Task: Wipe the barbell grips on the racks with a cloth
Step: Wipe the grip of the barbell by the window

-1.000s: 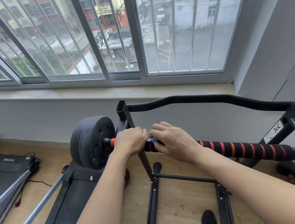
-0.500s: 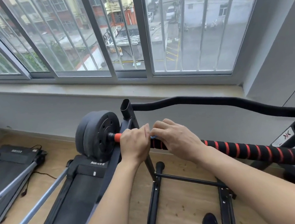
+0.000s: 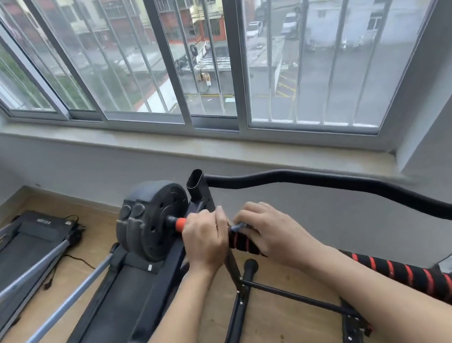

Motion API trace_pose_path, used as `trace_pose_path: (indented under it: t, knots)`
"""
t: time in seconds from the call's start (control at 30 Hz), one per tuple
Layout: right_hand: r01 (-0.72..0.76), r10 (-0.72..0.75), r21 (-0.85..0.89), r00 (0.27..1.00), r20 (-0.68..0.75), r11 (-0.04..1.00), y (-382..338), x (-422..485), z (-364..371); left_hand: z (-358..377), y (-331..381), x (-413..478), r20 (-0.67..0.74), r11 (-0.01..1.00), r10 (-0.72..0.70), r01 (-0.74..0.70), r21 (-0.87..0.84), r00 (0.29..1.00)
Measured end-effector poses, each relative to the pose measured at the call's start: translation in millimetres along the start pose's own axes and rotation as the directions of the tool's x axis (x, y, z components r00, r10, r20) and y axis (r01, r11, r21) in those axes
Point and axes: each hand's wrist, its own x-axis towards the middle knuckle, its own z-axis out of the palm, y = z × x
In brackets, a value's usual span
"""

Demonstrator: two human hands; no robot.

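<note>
A barbell with a black grip striped in red [image 3: 408,276] lies across a black rack [image 3: 235,274]. Dark weight plates [image 3: 150,219] sit on its left end, beside an orange collar [image 3: 180,224]. My left hand [image 3: 205,239] is wrapped around the bar just right of the collar. My right hand [image 3: 271,230] lies over the grip right next to it, pressing a small blue-grey cloth [image 3: 238,227] on the bar. Only a corner of the cloth shows between my hands.
A curved black padded bar [image 3: 336,182] runs behind the barbell. Two treadmills [image 3: 39,235] with grey rails [image 3: 38,331] stand on the wooden floor at left. A windowsill [image 3: 185,136] and barred window are ahead, a grey wall at right.
The view has shifted, so the barbell and hands sit lower and further right in frame. Both hands remain together on the left end of the grip; the cloth corner shows again.
</note>
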Motion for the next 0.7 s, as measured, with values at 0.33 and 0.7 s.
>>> trace_pose_path:
  t: [0.33,0.7]
  knots:
    - [0.101,-0.104,0.124,0.994,0.021,0.987,24,14,-6,-4,16,44,0.477,0.906,0.014,-0.214,0.366,0.879]
    - [-0.204,0.188,0.240,0.978,0.089,0.949,47,6,-26,2,13,44,0.324,0.958,0.003,-0.095,0.270,0.946]
